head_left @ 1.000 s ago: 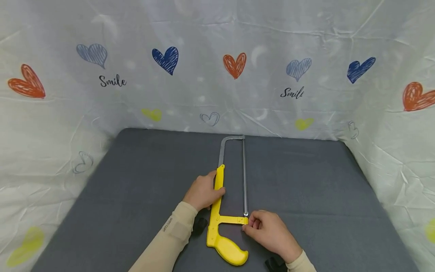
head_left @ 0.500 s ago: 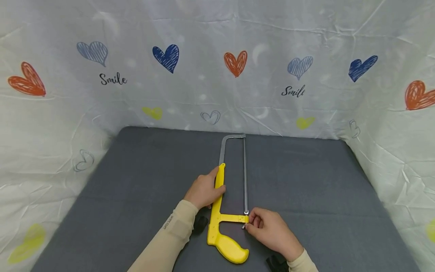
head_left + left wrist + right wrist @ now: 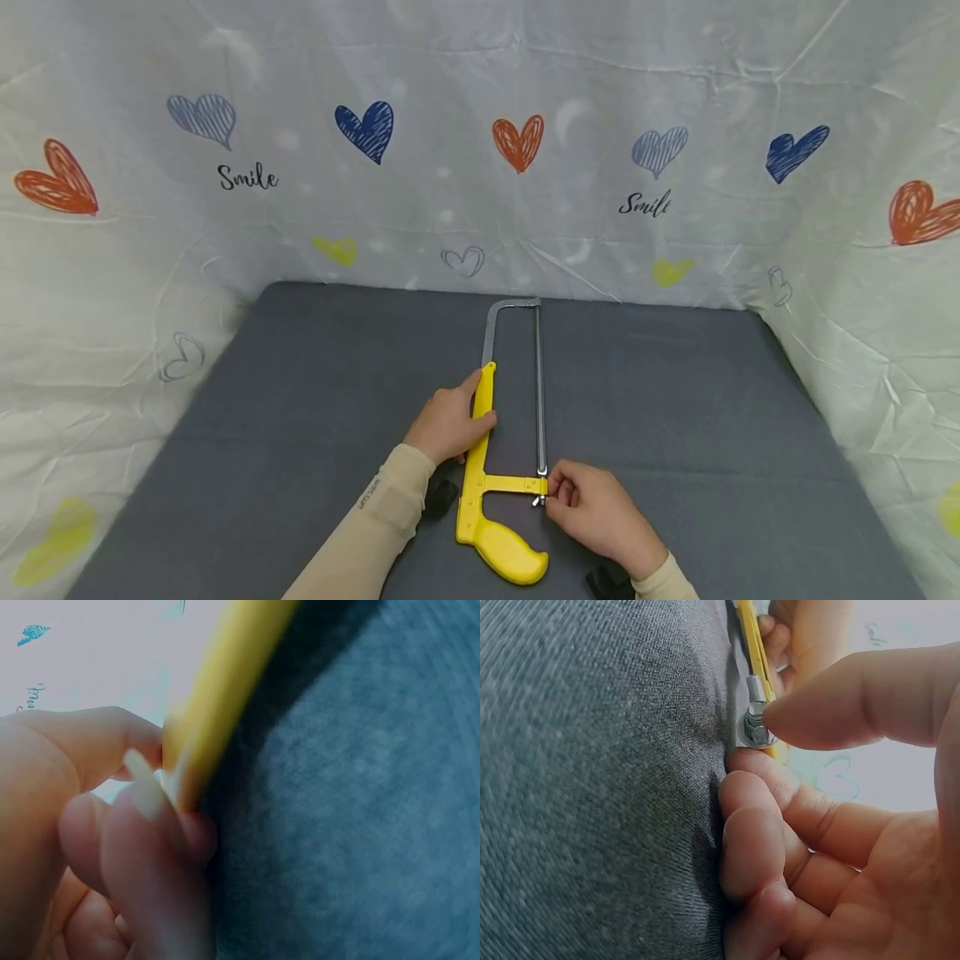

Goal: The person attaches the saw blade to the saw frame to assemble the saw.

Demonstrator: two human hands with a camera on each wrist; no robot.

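A yellow-handled hacksaw (image 3: 474, 467) lies on its side on the dark grey tabletop (image 3: 337, 367), its handle (image 3: 512, 553) toward the person and its bare metal bow (image 3: 490, 333) reaching to the far edge, with the slim metal blade (image 3: 541, 392) along the right. The left hand (image 3: 444, 423) grips the yellow spine about midway, thumb on top and forefinger stretched along the outer edge. The right hand (image 3: 596, 512), its fingers curled, pinches the small wing nut (image 3: 755, 720) at the near end of the blade, thumb tip on one side and forefinger on the other; how firmly they press is hard to judge, since the fingers cover part of the fitting. The frame looks stiff and of moderate weight, light enough for one hand to steady, and the spine seems a sound place to hold because it keeps the palm away from the blade. The smooth yellow coating may slip a little under a loose grasp. The wing nut, tiny and shiny, likely gives the fingertips little purchase, so its wings are the better part to take. The blade appears thin and is probably the part most easily bent, best not used as a handhold.
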